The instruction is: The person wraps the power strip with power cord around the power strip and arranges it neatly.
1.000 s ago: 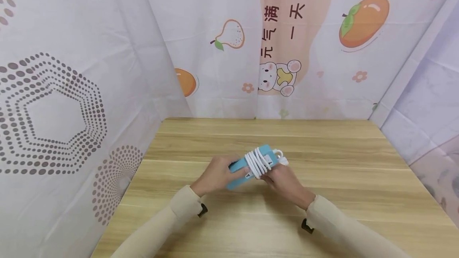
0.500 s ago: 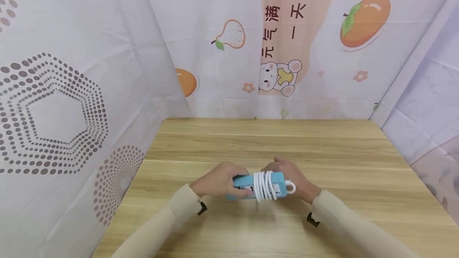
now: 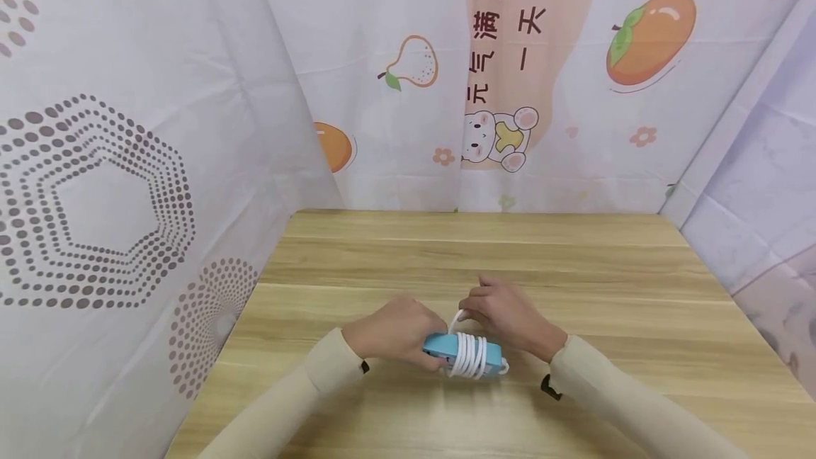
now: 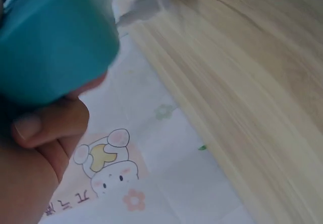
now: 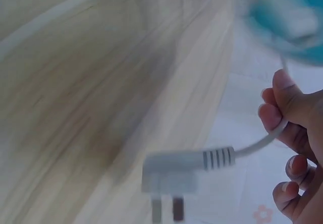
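Observation:
My left hand [image 3: 397, 331] grips one end of a light blue power strip [image 3: 494, 354], holding it above the table. White cord [image 3: 470, 357] is wound in several turns around the strip's middle. Just beyond the strip, my right hand [image 3: 510, 316] pinches a loose length of that cord between thumb and fingers. In the right wrist view, a white plug [image 5: 174, 169] with metal prongs dangles from the pinched cord. The left wrist view shows the strip's blue end [image 4: 60, 47] large and close, fingers wrapped beneath it. Most of the strip's sockets are hidden.
A wood-grain table [image 3: 574, 253] lies under both hands. Behind it hangs a white curtain [image 3: 370, 105] printed with fruit and a bear. Another patterned sheet [image 3: 108, 211] closes off the left side, and a pale one [image 3: 758, 183] the right.
The strip has turned from tilted up at the right to slightly down and come nearer. My right hand has moved from the strip's right end to behind it, drawing the cord out.

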The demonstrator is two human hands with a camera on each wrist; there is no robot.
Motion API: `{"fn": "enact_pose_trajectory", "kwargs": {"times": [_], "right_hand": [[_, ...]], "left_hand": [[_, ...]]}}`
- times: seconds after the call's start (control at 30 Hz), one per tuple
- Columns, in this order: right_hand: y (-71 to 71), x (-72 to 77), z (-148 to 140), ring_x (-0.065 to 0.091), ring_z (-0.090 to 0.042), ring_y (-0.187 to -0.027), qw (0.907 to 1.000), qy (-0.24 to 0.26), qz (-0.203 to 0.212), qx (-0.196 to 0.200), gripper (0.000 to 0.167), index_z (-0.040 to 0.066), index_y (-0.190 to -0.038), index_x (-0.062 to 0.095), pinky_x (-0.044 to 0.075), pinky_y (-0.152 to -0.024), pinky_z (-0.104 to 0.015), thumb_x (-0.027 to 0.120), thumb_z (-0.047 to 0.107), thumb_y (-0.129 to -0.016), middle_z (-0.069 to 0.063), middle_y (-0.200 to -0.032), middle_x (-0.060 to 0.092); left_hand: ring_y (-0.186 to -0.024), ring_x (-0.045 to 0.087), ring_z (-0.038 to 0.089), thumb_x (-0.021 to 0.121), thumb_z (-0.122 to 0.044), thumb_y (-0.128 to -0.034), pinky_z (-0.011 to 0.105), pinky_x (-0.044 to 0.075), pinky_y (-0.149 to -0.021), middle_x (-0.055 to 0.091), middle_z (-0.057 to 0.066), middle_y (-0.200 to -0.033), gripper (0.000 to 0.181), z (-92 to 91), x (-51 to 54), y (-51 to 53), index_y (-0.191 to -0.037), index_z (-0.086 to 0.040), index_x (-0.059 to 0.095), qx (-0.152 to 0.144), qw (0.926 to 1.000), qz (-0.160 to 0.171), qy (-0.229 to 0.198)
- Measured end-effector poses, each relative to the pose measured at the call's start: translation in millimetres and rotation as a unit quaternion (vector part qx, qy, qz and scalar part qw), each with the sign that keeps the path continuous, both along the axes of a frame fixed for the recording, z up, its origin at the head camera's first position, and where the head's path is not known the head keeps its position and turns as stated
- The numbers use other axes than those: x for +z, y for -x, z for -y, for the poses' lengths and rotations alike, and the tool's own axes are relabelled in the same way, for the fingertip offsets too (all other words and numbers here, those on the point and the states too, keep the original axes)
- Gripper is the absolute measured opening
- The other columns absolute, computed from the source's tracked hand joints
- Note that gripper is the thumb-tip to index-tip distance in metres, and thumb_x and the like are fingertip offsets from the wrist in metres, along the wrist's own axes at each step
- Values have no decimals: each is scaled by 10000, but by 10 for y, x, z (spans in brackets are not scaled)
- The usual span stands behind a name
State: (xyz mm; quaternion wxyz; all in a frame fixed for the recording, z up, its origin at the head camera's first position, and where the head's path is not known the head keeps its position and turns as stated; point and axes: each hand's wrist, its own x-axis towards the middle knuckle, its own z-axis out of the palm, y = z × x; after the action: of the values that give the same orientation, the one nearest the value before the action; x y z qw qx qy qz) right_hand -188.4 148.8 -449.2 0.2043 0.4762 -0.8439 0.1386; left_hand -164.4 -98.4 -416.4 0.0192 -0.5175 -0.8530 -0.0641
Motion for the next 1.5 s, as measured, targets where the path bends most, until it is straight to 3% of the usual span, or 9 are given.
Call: {"fn": "enact_pose_trajectory", "kwargs": {"times": [0.1, 0.23, 0.47, 0.7, 0.97, 1.17, 1.27, 1.4, 1.5], "right_hand": [[-40, 61, 48, 408, -79, -709, 9999, 42, -116, 56, 96, 159, -880, 787, 363, -615, -207, 842, 236, -865, 97, -799, 704], [-97, 118, 108, 377, -83, -696, 9997, 154, -158, 95, 114, 157, -837, 770, 352, -602, -196, 832, 244, -877, 98, -758, 674], [-168, 194, 159, 384, -83, -709, 9998, 192, 12, -95, 91, 150, -836, 770, 345, -608, -204, 817, 203, -893, 90, -754, 657], [-212, 242, 176, 419, -86, -709, 9991, 255, 141, -317, 81, 123, -879, 778, 368, -605, -207, 785, 189, -925, 71, -756, 645], [-204, 296, 187, 445, -92, -704, 9965, 541, 60, -629, 100, 87, -942, 799, 401, -582, -203, 780, 185, -931, 38, -786, 715], [-203, 336, 210, 404, -77, -674, 9941, 811, 142, -710, 81, 100, -899, 795, 371, -578, -198, 807, 179, -909, 54, -763, 717], [-210, 338, 228, 389, -75, -665, 9936, 804, 193, -772, 97, 99, -900, 796, 353, -573, -198, 810, 194, -908, 46, -784, 732], [-227, 319, 245, 408, -69, -661, 9921, 866, 250, -869, 108, 95, -900, 795, 360, -561, -194, 820, 199, -899, 41, -793, 735], [-245, 304, 253, 449, -62, -671, 9905, 956, 296, -942, 102, 99, -912, 795, 392, -563, -199, 820, 198, -899, 54, -795, 731]], "left_hand": [[-506, 326, -27, 775, -540, -813, 167, 251, -456, 420, -178, -627, 345, -30, -45, -24, -763, -250, 594, 228, 9976, -538, 366], [-491, 334, -3, 752, -541, -833, 180, 248, -432, 423, -160, -618, 341, -67, -89, -53, -770, -237, 611, 544, 9933, -848, 568], [-501, 381, 27, 759, -505, -840, 207, 279, -429, 444, -128, -619, 330, -103, -97, -62, -772, -212, 624, 1098, 9897, -812, 426], [-519, 394, 45, 746, -469, -870, 222, 301, -440, 465, -104, -628, 321, -89, -120, -33, -786, -184, 626, 1656, 9849, -459, 199], [-510, 390, 51, 732, -533, -907, 212, 326, -424, 471, -69, -638, 437, -16, -162, 1, -756, -133, 640, 2346, 9712, -346, -233], [-505, 384, 64, 730, -546, -916, 214, 322, -420, 475, -43, -633, 474, 6, -167, 38, -780, -99, 655, 2735, 9585, -579, -566], [-516, 401, 67, 712, -542, -934, 214, 328, -436, 471, -43, -655, 477, 5, -181, 54, -824, -80, 670, 2826, 9560, -307, -719], [-509, 396, 55, 714, -473, -955, 215, 322, -451, 466, -56, -629, 420, 15, -165, 67, -777, -103, 626, 2821, 9508, 444, -1199], [-498, 392, 39, 716, -398, -966, 215, 319, -451, 463, -70, -609, 379, 28, -148, 73, -729, -142, 568, 2793, 9428, 865, -1598]]}}
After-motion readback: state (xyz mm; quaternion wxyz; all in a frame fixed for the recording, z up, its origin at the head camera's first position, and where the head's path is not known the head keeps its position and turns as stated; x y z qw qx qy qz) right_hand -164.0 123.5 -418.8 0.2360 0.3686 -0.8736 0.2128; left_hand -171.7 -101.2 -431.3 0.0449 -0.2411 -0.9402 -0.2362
